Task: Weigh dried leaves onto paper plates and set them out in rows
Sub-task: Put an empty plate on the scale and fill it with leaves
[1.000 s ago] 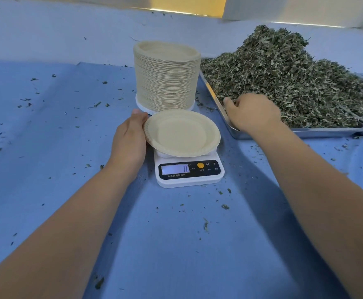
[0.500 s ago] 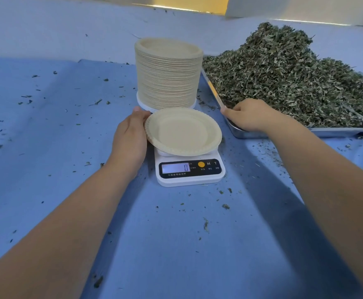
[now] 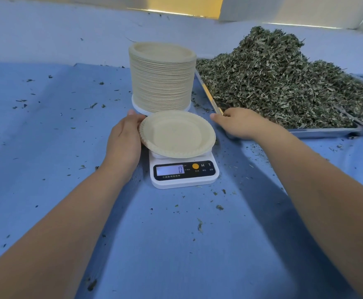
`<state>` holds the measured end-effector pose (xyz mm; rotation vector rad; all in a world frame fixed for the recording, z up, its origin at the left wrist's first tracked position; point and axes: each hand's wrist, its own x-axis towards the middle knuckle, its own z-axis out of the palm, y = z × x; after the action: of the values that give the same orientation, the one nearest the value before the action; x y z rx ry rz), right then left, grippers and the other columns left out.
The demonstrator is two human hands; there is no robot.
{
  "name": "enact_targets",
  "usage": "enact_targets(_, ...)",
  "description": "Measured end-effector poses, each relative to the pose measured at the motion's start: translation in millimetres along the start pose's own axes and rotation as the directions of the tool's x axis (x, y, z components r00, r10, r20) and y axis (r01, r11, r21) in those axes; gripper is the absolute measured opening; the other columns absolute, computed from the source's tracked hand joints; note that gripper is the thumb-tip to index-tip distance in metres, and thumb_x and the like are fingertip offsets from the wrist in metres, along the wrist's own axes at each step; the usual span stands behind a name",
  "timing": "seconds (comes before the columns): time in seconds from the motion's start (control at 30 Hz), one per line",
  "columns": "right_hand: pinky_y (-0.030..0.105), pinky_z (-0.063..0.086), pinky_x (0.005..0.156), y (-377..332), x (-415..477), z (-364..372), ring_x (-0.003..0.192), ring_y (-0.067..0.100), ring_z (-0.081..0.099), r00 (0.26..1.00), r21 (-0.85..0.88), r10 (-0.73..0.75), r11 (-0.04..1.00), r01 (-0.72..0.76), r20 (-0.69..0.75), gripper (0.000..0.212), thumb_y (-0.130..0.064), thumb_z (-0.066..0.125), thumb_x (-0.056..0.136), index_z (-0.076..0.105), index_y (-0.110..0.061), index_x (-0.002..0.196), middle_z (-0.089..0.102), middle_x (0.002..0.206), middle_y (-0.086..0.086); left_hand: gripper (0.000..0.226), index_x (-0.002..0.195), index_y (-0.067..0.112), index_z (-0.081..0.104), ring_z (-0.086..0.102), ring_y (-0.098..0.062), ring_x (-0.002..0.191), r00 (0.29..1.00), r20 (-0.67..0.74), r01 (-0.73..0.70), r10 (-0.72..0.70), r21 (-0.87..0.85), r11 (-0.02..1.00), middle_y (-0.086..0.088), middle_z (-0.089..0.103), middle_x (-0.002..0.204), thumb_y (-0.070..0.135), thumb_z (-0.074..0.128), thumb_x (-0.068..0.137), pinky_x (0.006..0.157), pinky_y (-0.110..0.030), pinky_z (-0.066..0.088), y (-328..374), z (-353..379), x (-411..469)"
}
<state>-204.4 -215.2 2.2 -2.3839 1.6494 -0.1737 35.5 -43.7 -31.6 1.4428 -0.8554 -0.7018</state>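
The left hand's fingers (image 3: pixel 133 115) curl along the left rim of the paper plate (image 3: pixel 177 134), holding it where it sits empty on the scale (image 3: pixel 183 179), whose display reads 0. The right hand (image 3: pixel 240 124) hangs over the near left corner of the metal tray (image 3: pixel 322 131), knuckles up and fingers bent downward. Whether they enclose any dried leaves (image 3: pixel 273 83) I cannot tell, since the palm side is hidden. Behind the scale stands the tall stack of plates (image 3: pixel 162 80), and loose crumbs dot the blue cloth (image 3: pixel 176 244). The step in hand looks like loading the first portion. To do it well, the left hand should only steady the plate lightly, or let go altogether, because any pressure on the rim will falsify the reading. The leaves are best dropped at the plate's centre in small pinches near the end, so the weight creeps up rather than overshoots. Compared with a second ago, the right hand has drawn back out of the heap toward the tray's corner and nearer the plate. The left hand, the plate and the zero reading are as they were.
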Motion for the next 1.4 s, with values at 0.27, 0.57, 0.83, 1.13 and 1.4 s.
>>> enact_targets(0.27, 0.032, 0.038, 0.053, 3.5, 3.8, -6.5, 0.062, 0.031, 0.054, 0.971, 0.055, 0.007, 0.998, 0.006, -0.238, 0.055, -0.045, 0.042, 0.103, 0.054, -0.008, 0.064, 0.057, 0.061, 0.011, 0.051, 0.082, 0.047, 0.077, 0.069, -0.022, 0.112, 1.0, -0.008, 0.003, -0.003, 0.0, 1.0, 0.004, 0.077, 0.109, 0.062, 0.029, 0.092, 0.107, -0.053, 0.049, 0.6, -0.2, -0.4)
enact_targets(0.57, 0.032, 0.044, 0.056, 5.6, 7.1, -12.6, 0.058, 0.03, 0.055, 0.936, 0.112, 0.037, 0.994, 0.003, -0.349, 0.056, -0.04, 0.04, 0.104, 0.061, 0.0, 0.071, 0.061, 0.063, 0.017, 0.05, 0.083, 0.048, 0.077, 0.07, -0.019, 0.109, 1.0, -0.001, 0.001, -0.001, -0.003, 1.0, 0.008, 0.078, 0.106, 0.061, 0.029, 0.092, 0.105, -0.051, 0.051, 1.8, 1.0, -2.3)
enact_targets(0.83, 0.036, 0.049, 0.059, -8.2, -5.9, -20.8, 0.064, 0.036, 0.06, 0.889, 0.15, 0.013, 0.987, 0.063, -0.458, 0.055, -0.039, 0.038, 0.104, 0.056, -0.002, 0.069, 0.062, 0.064, 0.017, 0.041, 0.071, 0.044, 0.067, 0.067, -0.015, 0.103, 1.0, -0.014, -0.002, 0.002, 0.003, 1.0, 0.015, 0.072, 0.099, 0.069, 0.036, 0.078, 0.107, -0.055, 0.048, 6.8, -0.7, -5.5)
enact_targets(1.13, 0.016, 0.033, 0.044, -90.9, -45.1, -28.9, 0.042, -0.001, 0.045, 0.846, 0.258, -0.261, 0.874, 0.411, -0.465, 0.05, -0.039, 0.044, 0.105, 0.052, -0.018, 0.06, 0.055, 0.048, -0.017, 0.032, 0.062, 0.053, 0.064, 0.062, -0.009, 0.095, 1.0, 0.004, -0.019, 0.019, -0.008, 1.0, 0.021, 0.066, 0.085, 0.066, 0.037, 0.073, 0.107, -0.051, 0.047, 7.7, -1.2, -7.0)
enact_targets(1.4, 0.042, 0.05, 0.073, -124.3, -58.6, 0.4, 0.077, 0.023, 0.057, 0.811, 0.027, -0.502, 0.845, 0.534, -0.301, 0.04, -0.042, 0.044, 0.104, 0.059, -0.013, 0.082, 0.061, 0.074, -0.001, 0.034, 0.064, 0.049, 0.064, 0.067, -0.018, 0.098, 1.0, 0.008, -0.02, 0.02, -0.018, 1.0, 0.008, 0.069, 0.091, 0.067, 0.037, 0.072, 0.105, -0.055, 0.049, 9.3, -1.3, -8.5)
